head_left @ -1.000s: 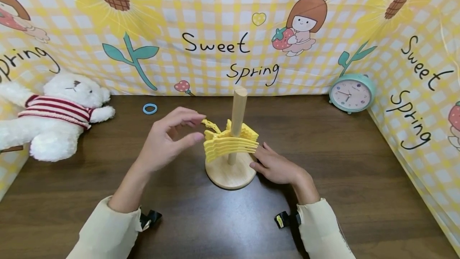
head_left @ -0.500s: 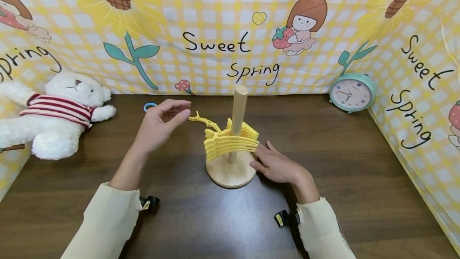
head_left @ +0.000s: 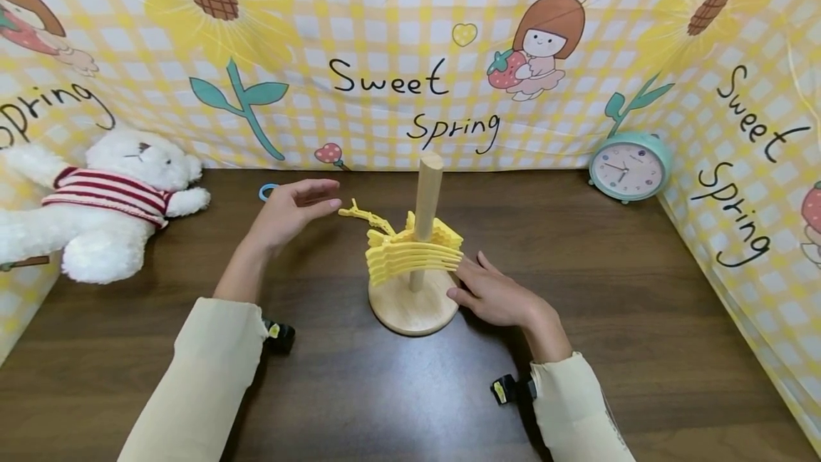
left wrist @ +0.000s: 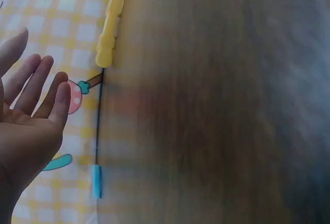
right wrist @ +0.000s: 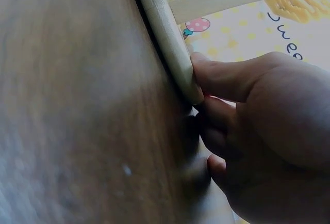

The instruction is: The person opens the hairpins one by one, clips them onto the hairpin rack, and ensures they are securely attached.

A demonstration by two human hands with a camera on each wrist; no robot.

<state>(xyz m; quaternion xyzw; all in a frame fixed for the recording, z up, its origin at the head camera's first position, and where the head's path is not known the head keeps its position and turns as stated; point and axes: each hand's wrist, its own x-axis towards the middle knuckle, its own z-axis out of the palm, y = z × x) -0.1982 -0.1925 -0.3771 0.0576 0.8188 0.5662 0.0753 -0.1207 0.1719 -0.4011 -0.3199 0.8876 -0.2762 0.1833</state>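
Observation:
A round wooden stand [head_left: 410,316] with an upright post [head_left: 428,194] stands mid-table. Around the post hangs a bundle of curved yellow plastic pieces [head_left: 413,259], raised above the base. One knobbly yellow strip [head_left: 365,217] sticks out to the left; its bumpy end [left wrist: 109,33] also shows in the left wrist view. Just left of that tip, apart from it, my left hand [head_left: 285,214] hovers with loosely bent fingers and holds nothing. My right hand [head_left: 492,296] pinches the base's right edge [right wrist: 170,43], thumb on top; its other fingers are partly hidden.
A blue ring [head_left: 266,192] lies behind my left hand, partly covered by it. At the left sits a white teddy bear [head_left: 105,194] in a striped shirt. A mint alarm clock [head_left: 628,168] stands at the back right, against the printed cloth [head_left: 385,6].
My left hand has moved left and back, away from the yellow strip, whose tip it covered at first. The right hand keeps its place on the base, and the stand has not moved.

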